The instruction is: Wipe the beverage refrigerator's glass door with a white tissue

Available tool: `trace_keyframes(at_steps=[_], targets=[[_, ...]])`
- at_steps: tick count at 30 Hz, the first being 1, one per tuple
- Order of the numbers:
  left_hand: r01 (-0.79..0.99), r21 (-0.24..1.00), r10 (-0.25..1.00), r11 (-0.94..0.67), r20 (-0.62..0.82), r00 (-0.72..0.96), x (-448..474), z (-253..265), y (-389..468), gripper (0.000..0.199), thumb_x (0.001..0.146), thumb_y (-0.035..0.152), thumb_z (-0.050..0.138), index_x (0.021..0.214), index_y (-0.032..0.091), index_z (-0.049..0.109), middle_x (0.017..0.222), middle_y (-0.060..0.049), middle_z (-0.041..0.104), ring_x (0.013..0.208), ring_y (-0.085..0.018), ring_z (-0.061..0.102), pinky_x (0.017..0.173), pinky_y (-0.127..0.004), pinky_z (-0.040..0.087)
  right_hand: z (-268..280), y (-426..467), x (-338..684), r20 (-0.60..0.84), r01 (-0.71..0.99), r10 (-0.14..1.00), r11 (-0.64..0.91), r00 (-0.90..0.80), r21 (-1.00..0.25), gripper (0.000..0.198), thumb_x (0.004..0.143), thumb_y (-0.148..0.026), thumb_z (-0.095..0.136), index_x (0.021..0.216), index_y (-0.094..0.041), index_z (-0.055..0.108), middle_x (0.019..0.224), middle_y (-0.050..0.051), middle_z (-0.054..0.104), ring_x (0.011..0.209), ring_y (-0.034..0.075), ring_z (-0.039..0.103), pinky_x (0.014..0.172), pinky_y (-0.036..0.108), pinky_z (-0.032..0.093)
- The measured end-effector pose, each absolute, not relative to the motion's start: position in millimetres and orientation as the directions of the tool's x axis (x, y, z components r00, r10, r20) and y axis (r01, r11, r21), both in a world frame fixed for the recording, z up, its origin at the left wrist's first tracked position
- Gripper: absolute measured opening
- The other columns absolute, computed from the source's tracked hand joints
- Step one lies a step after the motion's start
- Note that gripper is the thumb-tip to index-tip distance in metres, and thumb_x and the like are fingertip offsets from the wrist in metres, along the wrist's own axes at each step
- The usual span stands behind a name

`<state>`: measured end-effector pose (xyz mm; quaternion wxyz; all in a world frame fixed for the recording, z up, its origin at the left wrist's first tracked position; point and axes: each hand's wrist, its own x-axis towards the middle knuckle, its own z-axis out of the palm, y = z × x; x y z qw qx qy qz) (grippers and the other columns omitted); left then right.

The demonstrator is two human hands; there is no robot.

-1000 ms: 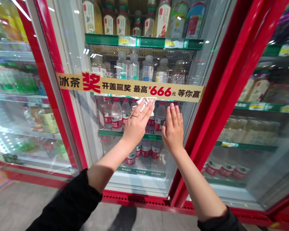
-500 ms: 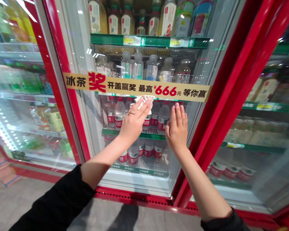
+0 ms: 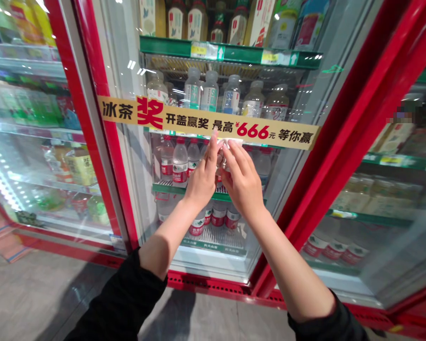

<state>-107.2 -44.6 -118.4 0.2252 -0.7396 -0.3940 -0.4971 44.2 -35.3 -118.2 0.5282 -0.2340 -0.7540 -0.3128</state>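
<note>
A row of red-framed drinks fridges (image 3: 335, 147) is filling the background in what's looking like a shop. A crumpled white tissue (image 3: 220, 163) is sitting between the person's hands in front of the middle glass door, roughly midway between its left and right edges. I can't tell if it's actually touching the glass.

The left hand (image 3: 201, 182) is pointing its fingers up along the tissue's left side, with one fingertip sticking up over the yellow strip (image 3: 188, 121). The right hand (image 3: 244, 184) is leaning in from the other side, fingers lying close together and bending over the tissue. The tips are partly hidden, so I can't tell how tightly either hand is gripping.

That strip is running right across the door from its left edge to its right. Behind the glass, red-label water bottles (image 3: 179, 163) are standing on the shelf below it, clear bottles (image 3: 209, 94) are standing above, and tea bottles (image 3: 176, 21) are lining the top. Black sleeves (image 3: 120, 298) are covering the upper arms, over a grey floor (image 3: 213, 317).
</note>
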Motion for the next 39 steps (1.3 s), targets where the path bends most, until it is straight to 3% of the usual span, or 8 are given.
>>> trace_keyframes(at_steps=[5,10,14,21,26,30,35,39], targets=[[0.835,0.067,0.402,-0.546,0.896,0.190,-117,-124,-51,0.100,0.104,0.002,0.034,0.165,0.034,-0.039,0.186,0.001,0.006,0.169,-0.021,0.019,0.138,-0.042,0.034,-115,-21,33,0.965,0.688,-0.043,0.693,-0.259,0.215,0.035,0.108,-0.020,0.058,0.140,-0.024,0.072,0.137,0.011,0.077,0.137,0.027,0.066,0.119,0.048,0.060],[0.853,0.136,0.492,-0.503,0.857,0.153,-135,-161,-72,0.087,0.106,0.010,0.042,0.177,0.029,-0.006,0.184,-0.004,0.020,0.170,-0.022,0.018,0.140,-0.046,0.028,-119,-21,37,0.971,0.761,-0.102,0.606,-0.217,0.233,0.032,0.105,-0.016,0.063,0.130,-0.029,0.077,0.119,0.009,0.080,0.111,0.023,0.072,0.100,0.044,0.066],[0.877,0.179,0.585,-0.446,0.800,0.134,-145,-194,-86,0.072,0.109,0.013,0.038,0.177,0.023,0.014,0.179,-0.010,0.035,0.168,-0.022,0.024,0.138,-0.048,0.035,-127,-26,16,0.977,0.756,-0.081,0.622,-0.199,0.206,0.036,0.104,-0.012,0.059,0.130,-0.029,0.078,0.130,0.011,0.077,0.118,0.025,0.070,0.101,0.045,0.066],[0.896,0.226,0.655,-0.383,0.750,0.091,-150,-211,-100,0.087,0.111,0.017,0.037,0.170,0.052,-0.017,0.177,0.009,0.032,0.165,-0.015,0.027,0.134,-0.048,0.046,-140,-19,24,0.913,0.670,-0.065,0.658,-0.402,0.342,0.042,0.102,-0.019,0.066,0.143,-0.024,0.069,0.152,0.012,0.070,0.149,0.029,0.059,0.120,0.051,0.060],[0.884,0.234,0.679,-0.404,0.724,0.119,-150,-213,-111,0.095,0.108,0.015,0.037,0.163,0.056,-0.030,0.179,0.014,0.018,0.165,-0.015,0.022,0.134,-0.050,0.043,-131,-11,37,0.981,0.761,-0.082,0.620,-0.176,0.189,0.043,0.107,-0.017,0.057,0.147,-0.027,0.067,0.151,0.009,0.071,0.150,0.028,0.059,0.125,0.056,0.055],[0.877,0.261,0.709,-0.404,0.695,0.120,-153,-219,-116,0.092,0.109,0.017,0.034,0.162,0.055,-0.032,0.179,0.015,0.013,0.165,-0.016,0.022,0.135,-0.048,0.040,-128,-15,20,0.965,0.715,0.011,0.673,-0.264,0.188,0.049,0.110,-0.011,0.045,0.152,-0.026,0.065,0.155,0.007,0.068,0.154,0.025,0.055,0.128,0.053,0.054],[0.872,0.259,0.708,-0.415,0.693,0.131,-154,-222,-117,0.082,0.111,0.020,0.031,0.171,0.047,-0.017,0.181,0.009,0.017,0.167,-0.016,0.020,0.137,-0.046,0.035,-137,-22,37,0.922,0.669,0.047,0.703,-0.385,0.244,0.049,0.108,-0.009,0.050,0.153,-0.025,0.064,0.158,0.008,0.065,0.155,0.026,0.054,0.128,0.053,0.054],[0.889,0.194,0.698,-0.415,0.694,0.174,-147,-218,-115,0.073,0.110,0.017,0.035,0.178,0.028,0.009,0.181,-0.003,0.026,0.168,-0.022,0.023,0.138,-0.047,0.034,-135,-19,43,0.972,0.731,0.050,0.668,-0.229,0.138,0.057,0.109,-0.007,0.043,0.159,-0.031,0.058,0.161,0.006,0.063,0.158,0.026,0.050,0.129,0.057,0.051]])
